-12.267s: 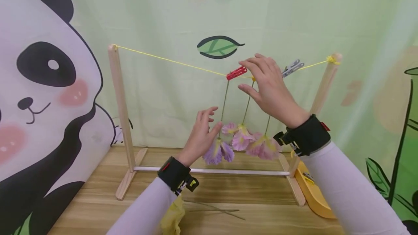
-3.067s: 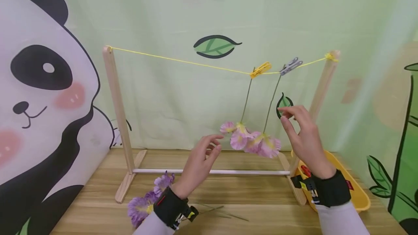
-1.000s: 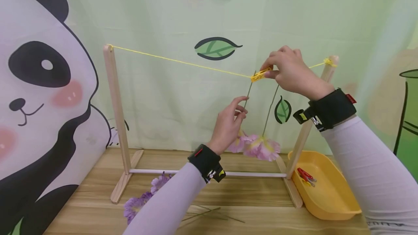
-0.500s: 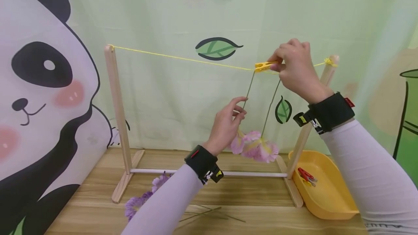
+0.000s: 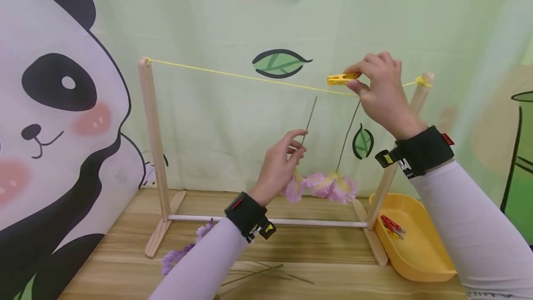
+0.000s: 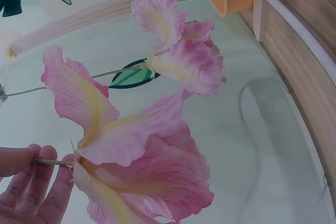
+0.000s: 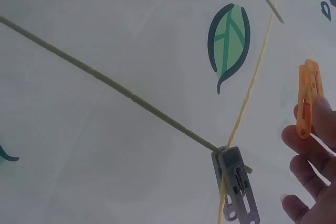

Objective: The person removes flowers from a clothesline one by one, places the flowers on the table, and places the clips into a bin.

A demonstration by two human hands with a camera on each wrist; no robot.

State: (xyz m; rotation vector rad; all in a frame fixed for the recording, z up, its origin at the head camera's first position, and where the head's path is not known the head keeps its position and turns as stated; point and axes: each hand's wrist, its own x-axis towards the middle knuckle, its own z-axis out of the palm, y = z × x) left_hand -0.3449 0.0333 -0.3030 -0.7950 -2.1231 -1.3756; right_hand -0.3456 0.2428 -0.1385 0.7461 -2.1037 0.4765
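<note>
My left hand (image 5: 278, 165) pinches the thin green stem (image 5: 310, 114) of a pink artificial flower (image 6: 142, 156), whose bloom hangs below the fingers with the stem's top end free. Above the yellow string (image 5: 233, 75), my right hand (image 5: 381, 94) pinches a yellow clothespin (image 5: 340, 79), and the pin is apart from the string. A second pink flower (image 6: 191, 61) hangs beside the first. Its stem is clipped to the string by a grey clothespin (image 7: 239, 182), seen in the right wrist view and hidden behind the right hand in the head view.
Two wooden posts (image 5: 155, 142) joined by a white rod (image 5: 316, 222) carry the string. At right is a yellow tray (image 5: 429, 244) holding a red clothespin (image 5: 389, 221) and others. Purple flowers (image 5: 171, 261) and loose green stems (image 5: 266, 270) lie on the wooden table (image 5: 112, 263).
Earlier, a red clothespin held a purple flower on the string; both have left it. The right hand has since taken the yellow clothespin off; the left hand has drawn the freed flower down and left.
</note>
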